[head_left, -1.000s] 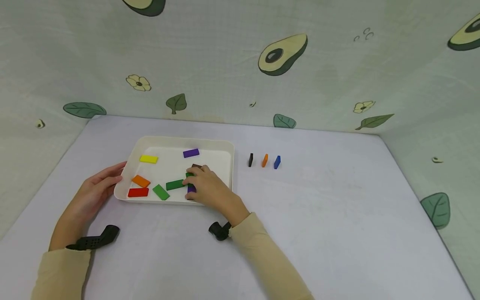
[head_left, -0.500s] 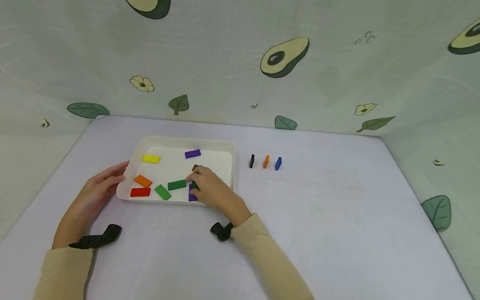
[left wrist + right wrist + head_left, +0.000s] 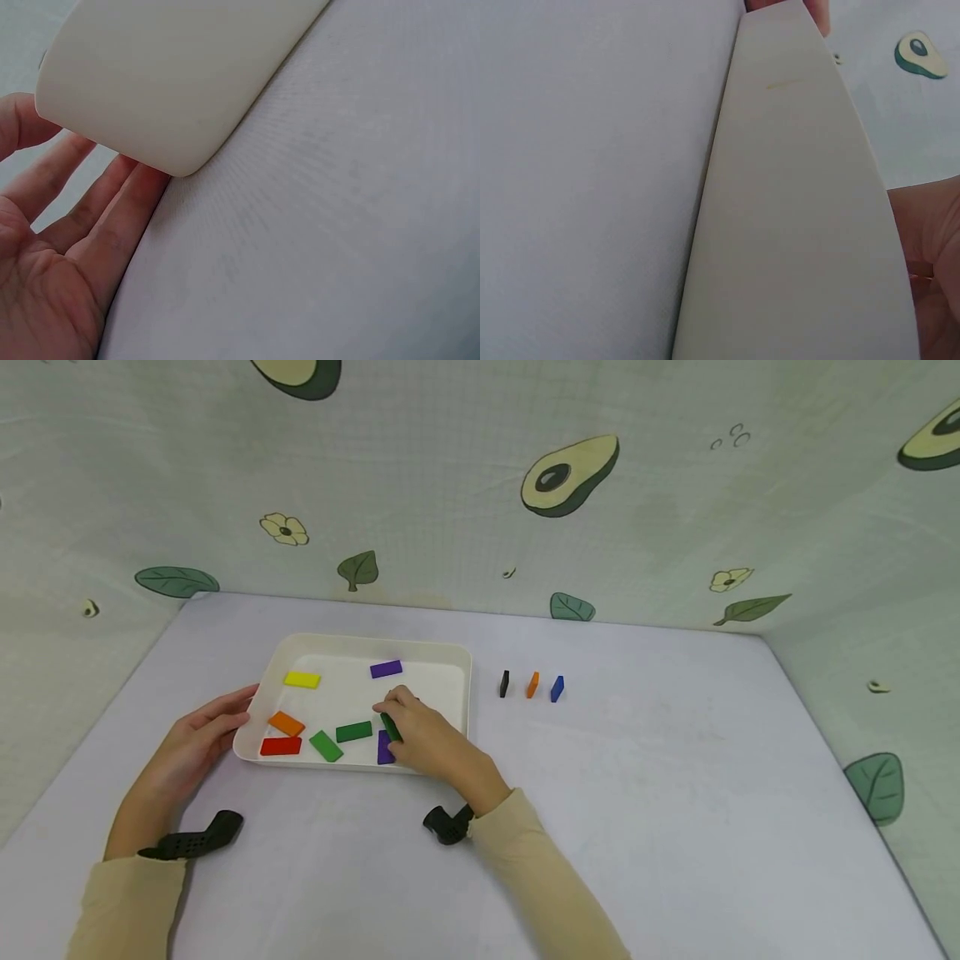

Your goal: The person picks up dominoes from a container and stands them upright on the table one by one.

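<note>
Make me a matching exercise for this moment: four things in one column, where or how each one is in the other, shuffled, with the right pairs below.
Things
1. yellow block
2. left hand
3. blue block
4. right hand

Places and states
A. on the table, outside the tray
B. holding a dark green block
C. lying inside the tray, toward its far left corner
D. touching the outside of the tray's left end

Right pairs
1-C, 2-D, 3-A, 4-B
</note>
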`<state>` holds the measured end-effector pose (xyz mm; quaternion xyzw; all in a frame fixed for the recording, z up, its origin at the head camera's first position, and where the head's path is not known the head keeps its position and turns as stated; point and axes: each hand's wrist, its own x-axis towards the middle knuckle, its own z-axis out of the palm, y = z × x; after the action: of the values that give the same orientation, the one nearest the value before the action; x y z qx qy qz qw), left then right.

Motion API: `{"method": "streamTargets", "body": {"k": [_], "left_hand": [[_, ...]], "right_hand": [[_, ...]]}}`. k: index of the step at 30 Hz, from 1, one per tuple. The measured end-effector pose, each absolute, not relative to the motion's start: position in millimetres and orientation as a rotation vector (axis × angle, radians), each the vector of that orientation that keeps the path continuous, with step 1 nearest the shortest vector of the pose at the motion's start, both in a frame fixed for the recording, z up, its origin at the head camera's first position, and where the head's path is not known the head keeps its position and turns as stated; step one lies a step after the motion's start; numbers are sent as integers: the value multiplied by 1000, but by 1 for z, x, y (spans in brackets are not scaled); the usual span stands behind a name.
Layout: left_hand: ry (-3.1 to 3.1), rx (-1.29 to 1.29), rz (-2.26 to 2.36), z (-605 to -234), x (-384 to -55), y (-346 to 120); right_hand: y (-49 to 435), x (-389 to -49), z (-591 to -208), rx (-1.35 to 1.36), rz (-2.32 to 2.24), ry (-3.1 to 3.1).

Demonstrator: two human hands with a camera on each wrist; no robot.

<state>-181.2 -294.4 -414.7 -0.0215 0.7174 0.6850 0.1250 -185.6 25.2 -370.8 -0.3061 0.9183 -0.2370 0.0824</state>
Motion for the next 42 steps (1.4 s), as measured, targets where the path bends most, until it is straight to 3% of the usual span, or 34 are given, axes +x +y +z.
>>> {"method": "streamTargets", "body": {"k": [12,24,42], "left_hand": [[2085,-78,2002,-415,-182,-295],[2067,-67,2020,-415,-182,-295],[2057,-75,2029,-416,-182,-295]], "right_hand": [[43,-189,-360,-754,-900,2666],[63,-186,-337,-850,-1131,2678],[120,-185,-306,-658,-1382,2888]]}}
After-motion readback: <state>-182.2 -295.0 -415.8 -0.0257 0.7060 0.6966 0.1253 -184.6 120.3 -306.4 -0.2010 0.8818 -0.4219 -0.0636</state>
